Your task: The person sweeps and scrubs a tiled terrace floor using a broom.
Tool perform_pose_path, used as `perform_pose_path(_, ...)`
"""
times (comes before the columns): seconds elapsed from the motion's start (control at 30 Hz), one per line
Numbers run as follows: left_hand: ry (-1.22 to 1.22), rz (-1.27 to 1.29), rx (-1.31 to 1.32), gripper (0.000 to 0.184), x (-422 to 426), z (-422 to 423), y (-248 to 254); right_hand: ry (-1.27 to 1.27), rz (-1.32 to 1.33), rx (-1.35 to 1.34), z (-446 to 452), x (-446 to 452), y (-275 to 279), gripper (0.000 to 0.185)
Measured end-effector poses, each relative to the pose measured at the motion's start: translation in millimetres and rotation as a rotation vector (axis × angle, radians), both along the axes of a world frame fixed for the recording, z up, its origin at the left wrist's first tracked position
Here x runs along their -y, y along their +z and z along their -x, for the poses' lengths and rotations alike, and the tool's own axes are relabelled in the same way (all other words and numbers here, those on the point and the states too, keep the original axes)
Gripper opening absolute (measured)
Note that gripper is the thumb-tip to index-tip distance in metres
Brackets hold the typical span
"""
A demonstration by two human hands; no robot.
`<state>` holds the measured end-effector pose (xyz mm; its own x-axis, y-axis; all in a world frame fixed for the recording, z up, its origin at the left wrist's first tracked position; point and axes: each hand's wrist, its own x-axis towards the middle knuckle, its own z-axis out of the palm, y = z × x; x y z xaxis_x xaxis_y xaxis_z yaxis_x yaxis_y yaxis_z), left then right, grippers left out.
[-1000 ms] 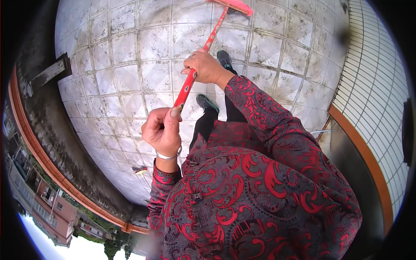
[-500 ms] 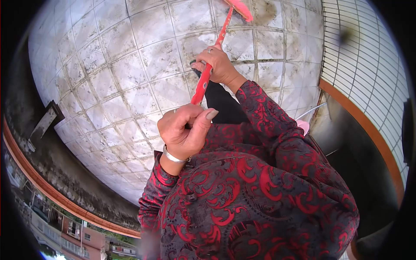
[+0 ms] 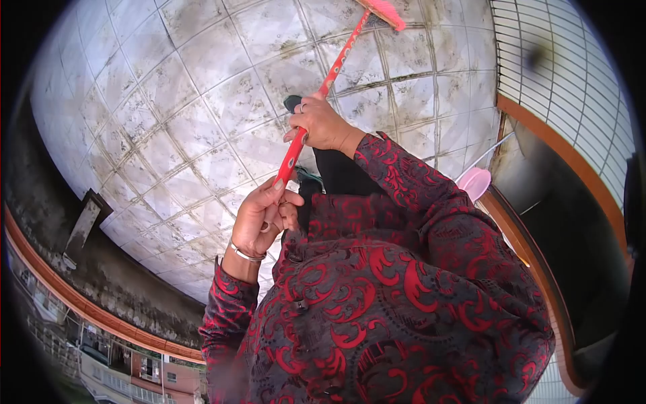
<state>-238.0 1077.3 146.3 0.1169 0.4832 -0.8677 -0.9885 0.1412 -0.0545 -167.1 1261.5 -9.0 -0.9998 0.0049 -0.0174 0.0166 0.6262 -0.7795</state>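
Note:
A broom (image 3: 346,50) with a red patterned handle slants from my body toward the top of the head view. Its pink bristle head rests on the stained tile floor. My right hand (image 3: 321,124), with a ring on one finger, is wrapped round the middle of the handle. Nearer my body, my left hand (image 3: 259,215), with a silver bangle at the wrist, grips the handle's end. The thumb lies along the handle and the other fingers curl loosely beneath it.
White floor tiles (image 3: 202,101) with dark grime spread ahead and left. A dark low wall with an orange edge (image 3: 101,299) runs along the left. At right stand a white tiled wall (image 3: 565,60), a pink plastic scoop-like thing (image 3: 474,183) and a dark window opening (image 3: 572,229).
Both hands have shifted left with the handle. My left hand has turned, its thumb now along the handle. The bristle head has moved slightly right. A dark shoe now shows beside my right hand.

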Motion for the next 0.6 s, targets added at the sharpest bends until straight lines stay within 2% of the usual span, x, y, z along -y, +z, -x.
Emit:
perform_pose_path(0.13,0.18,0.003,0.141,0.037,7.8,-12.6,37.1,-0.041,0.13,-0.112,0.5,18.5,22.6,0.031)
perform_pose_path(0.27,0.108,-0.061,0.184,0.035,-54.3,-14.7,25.6,-0.203,-0.015,-0.142,-11.7,-29.5,17.1,0.028)
perform_pose_path(0.37,0.017,-0.18,0.171,0.026,-116.0,-13.3,-12.7,-0.302,-0.104,-0.075,-17.6,-89.8,4.8,0.026)
perform_pose_path(0.47,-0.034,-0.237,0.174,0.017,-163.3,-11.6,-85.4,-0.237,-0.211,0.038,-19.0,-151.9,-42.8,0.025)
perform_pose_path(0.53,-0.009,-0.267,0.197,0.016,-178.0,3.9,-98.1,-0.185,-0.309,0.065,-12.1,-178.7,-55.2,0.025)
perform_pose_path(0.6,0.024,-0.279,0.208,0.016,-176.1,17.4,-97.7,-0.16,-0.287,0.007,3.3,-174.2,-56.0,0.026)
